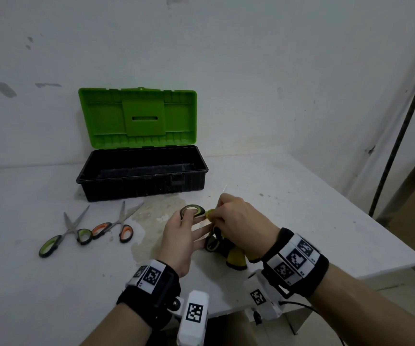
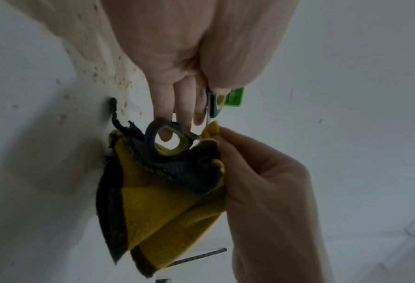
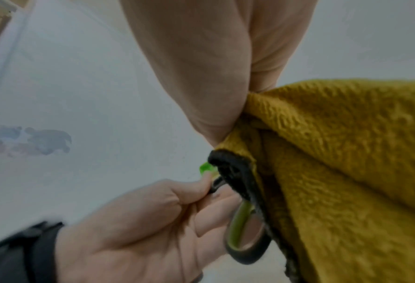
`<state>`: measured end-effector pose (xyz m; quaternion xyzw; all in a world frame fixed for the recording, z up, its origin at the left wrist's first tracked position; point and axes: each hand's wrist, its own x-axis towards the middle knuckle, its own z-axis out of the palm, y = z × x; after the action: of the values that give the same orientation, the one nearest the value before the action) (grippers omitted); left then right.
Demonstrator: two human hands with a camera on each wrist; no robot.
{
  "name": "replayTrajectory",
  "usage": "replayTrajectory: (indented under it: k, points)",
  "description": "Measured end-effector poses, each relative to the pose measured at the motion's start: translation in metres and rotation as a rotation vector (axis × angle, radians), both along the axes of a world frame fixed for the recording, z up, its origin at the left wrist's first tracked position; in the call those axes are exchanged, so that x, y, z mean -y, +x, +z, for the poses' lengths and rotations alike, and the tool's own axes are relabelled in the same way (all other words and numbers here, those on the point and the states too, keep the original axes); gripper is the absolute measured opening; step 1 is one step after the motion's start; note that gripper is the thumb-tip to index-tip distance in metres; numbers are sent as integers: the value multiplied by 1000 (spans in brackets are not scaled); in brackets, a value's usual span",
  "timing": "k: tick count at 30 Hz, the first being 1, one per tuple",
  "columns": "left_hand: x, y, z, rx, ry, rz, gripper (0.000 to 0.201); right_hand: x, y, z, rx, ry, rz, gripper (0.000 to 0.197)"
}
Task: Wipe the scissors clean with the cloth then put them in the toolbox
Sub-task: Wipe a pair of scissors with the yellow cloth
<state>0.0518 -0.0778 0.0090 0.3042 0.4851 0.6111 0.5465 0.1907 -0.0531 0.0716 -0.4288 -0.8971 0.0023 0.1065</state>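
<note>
Left hand [image 1: 180, 236] has the scissors [image 1: 194, 212] by the handles, thumb through the upper green-lined loop, fingers under the lower one, so that grip is closed round the handles. Right hand [image 1: 238, 221] pinches the yellow cloth [image 1: 236, 258] tight around the blades, and a sliver of blade tip pokes up past the knuckles. From the left wrist camera the cloth [image 2: 167, 210] hangs in folds with a dark edge, and the lower loop [image 2: 167, 139] sits right against it. All of this is happening just above the white counter [image 1: 301, 208], in front of the toolbox [image 1: 141, 171], which stands open with its green lid [image 1: 137, 117] up against the wall. Off to the left, lying on the counter, are two more pairs: the green-handled scissors [image 1: 64, 233] and the orange-handled scissors [image 1: 116, 224], handles nearly touching
</note>
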Motion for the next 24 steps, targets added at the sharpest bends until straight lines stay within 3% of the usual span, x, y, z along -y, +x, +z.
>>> replayTrajectory:
  k: [5, 10, 13, 21, 24]
  points:
    - [-1, 0, 2, -24, 4, -38, 25, 6, 5, -3, -78, -30, 11, 25]
    - [-2, -6, 2, -21, 12, -29, 27, -3, 22, -1, -137, -10, -90, 26]
    - [-3, -10, 3, -21, 27, -25, 28, -1, 26, 2, -189, 12, -32, 23]
    - [-4, -6, 7, -41, 59, -12, 28, 15, 14, -12, -100, -37, 135, 22]
    - [-4, -6, 8, -28, 69, -43, 28, 11, 16, -8, -174, 1, 93, 22]
